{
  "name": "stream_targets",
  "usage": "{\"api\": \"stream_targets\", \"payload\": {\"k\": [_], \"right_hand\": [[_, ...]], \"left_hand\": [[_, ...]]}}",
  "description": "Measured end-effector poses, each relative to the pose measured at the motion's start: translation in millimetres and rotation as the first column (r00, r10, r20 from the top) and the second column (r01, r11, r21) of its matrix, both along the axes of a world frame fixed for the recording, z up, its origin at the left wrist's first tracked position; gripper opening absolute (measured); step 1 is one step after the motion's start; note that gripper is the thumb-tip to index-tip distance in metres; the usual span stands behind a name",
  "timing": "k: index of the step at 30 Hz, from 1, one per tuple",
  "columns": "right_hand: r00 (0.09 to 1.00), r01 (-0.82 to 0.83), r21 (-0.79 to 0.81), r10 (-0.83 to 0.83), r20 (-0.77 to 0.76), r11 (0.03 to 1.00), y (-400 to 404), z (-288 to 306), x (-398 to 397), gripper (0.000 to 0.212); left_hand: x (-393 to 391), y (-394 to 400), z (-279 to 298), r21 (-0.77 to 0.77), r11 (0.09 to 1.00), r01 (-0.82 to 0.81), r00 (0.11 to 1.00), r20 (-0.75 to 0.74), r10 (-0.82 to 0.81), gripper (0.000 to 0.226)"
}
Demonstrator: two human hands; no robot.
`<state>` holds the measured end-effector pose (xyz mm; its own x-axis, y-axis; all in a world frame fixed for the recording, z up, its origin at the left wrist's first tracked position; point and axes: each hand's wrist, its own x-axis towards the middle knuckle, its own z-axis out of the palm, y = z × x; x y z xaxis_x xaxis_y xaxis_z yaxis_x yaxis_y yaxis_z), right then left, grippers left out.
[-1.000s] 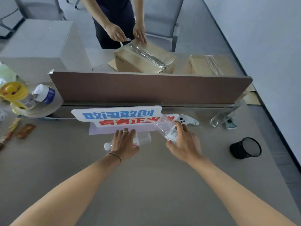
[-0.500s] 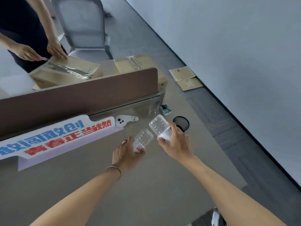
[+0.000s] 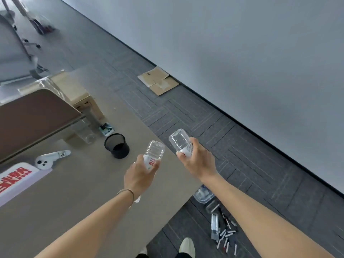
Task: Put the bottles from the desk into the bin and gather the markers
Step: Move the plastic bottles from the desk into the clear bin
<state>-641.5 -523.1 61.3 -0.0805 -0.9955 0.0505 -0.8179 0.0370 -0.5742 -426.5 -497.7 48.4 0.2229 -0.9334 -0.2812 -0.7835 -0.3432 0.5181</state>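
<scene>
My left hand (image 3: 138, 176) grips a clear plastic bottle (image 3: 154, 152) with a red and white label, held above the desk's right part. My right hand (image 3: 197, 161) grips a second clear bottle (image 3: 180, 141) with its base pointing away, out past the desk's right edge (image 3: 178, 164) over the carpet. On the floor below lie several scattered markers (image 3: 226, 237) beside a clear plastic container (image 3: 203, 194). No bin for the bottles is plainly in view.
A black mesh pen cup (image 3: 116, 145) stands on the desk near a glass (image 3: 83, 131) and a white controller (image 3: 50, 159). A brown divider panel (image 3: 35, 120) runs along the back. Flat cardboard (image 3: 158, 81) lies by the wall. My shoe (image 3: 187, 246) is near the markers.
Both hands lifted the bottles off the desk and carried them right. My view swung right, so the floor, the markers and the wall now show and the other person is out of view.
</scene>
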Motion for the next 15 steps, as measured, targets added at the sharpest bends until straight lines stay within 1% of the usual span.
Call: {"api": "stream_targets", "payload": {"k": [6,9,11,13,15], "right_hand": [[0.989,0.146,0.093,-0.148,0.023,0.985,-12,-28,-83,0.061],[0.975,0.221,0.184,-0.222,-0.014,0.958,-20,-38,-118,0.060],[0.963,0.269,0.262,-0.267,-0.044,0.927,-27,-46,-139,0.060],[0.954,0.295,0.338,-0.293,-0.060,0.893,-38,-56,-159,0.065],[0.958,0.280,0.411,-0.279,-0.064,0.868,-45,-66,-171,0.078]], "left_hand": [[-87,-40,-11,0.070,0.996,0.052,0.994,-0.101,-0.045,0.049],[-119,-70,-21,0.109,0.991,0.081,0.981,-0.184,-0.060,0.052],[-139,-92,-28,0.163,0.982,0.092,0.970,-0.239,-0.051,0.053],[-160,-117,-37,0.206,0.974,0.096,0.960,-0.279,-0.035,0.053],[-173,-132,-42,0.228,0.968,0.109,0.953,-0.301,-0.037,0.052]]}}
